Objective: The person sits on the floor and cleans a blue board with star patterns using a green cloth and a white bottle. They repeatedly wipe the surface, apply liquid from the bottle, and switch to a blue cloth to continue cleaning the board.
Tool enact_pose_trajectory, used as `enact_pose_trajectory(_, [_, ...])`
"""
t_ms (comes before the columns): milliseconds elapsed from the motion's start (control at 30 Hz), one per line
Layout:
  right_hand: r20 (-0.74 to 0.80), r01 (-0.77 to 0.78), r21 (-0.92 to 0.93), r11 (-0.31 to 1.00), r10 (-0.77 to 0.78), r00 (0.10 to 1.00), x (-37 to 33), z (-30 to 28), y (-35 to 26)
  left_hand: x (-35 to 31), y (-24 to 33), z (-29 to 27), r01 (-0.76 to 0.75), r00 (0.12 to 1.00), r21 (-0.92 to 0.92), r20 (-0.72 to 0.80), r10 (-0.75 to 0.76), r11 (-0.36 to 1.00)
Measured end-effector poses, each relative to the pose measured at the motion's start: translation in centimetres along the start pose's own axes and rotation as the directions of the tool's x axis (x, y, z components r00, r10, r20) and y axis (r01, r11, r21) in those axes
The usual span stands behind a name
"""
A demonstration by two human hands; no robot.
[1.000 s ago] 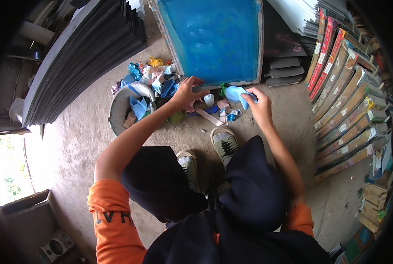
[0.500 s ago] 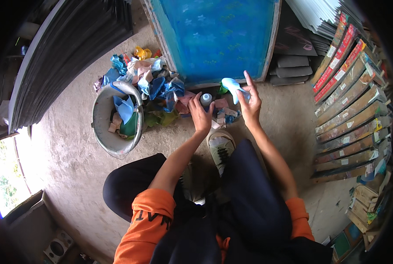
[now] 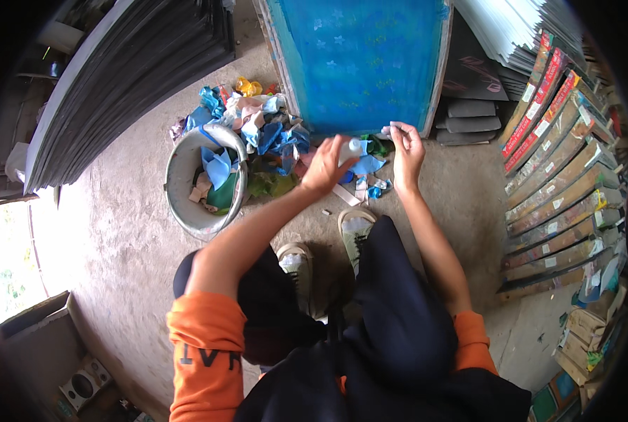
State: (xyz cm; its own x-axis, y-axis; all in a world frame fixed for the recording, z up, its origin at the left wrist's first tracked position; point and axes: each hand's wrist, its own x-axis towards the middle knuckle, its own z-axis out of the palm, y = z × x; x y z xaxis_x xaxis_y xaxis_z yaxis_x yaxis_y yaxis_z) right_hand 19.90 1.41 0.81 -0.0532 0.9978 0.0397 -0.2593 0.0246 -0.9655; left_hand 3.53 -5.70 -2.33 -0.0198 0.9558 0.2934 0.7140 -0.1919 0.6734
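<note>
Below the blue screen frame [image 3: 359,63], your left hand [image 3: 324,167] grips a small white bottle [image 3: 351,148]; right hand [image 3: 405,144] fingers pinch sth tiny, prob. its cap. Keep bottle upright, steady.

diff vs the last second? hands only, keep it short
Left hand left the rag pile and now grips a small white bottle. Right hand let go of the light-blue piece it held and now pinches something small by the bottle's top. Unchanged: bucket, blue screen, person crouching.
</note>
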Motion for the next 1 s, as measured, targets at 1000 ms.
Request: enact_pose_trajectory(1000, [0.225,0.290,-0.619,0.730,-0.189,0.956,-0.2,-0.7,8.4,-0.5,-2.5,-1.3,0.272,0.954,-0.222,0.187,-0.233,0.936])
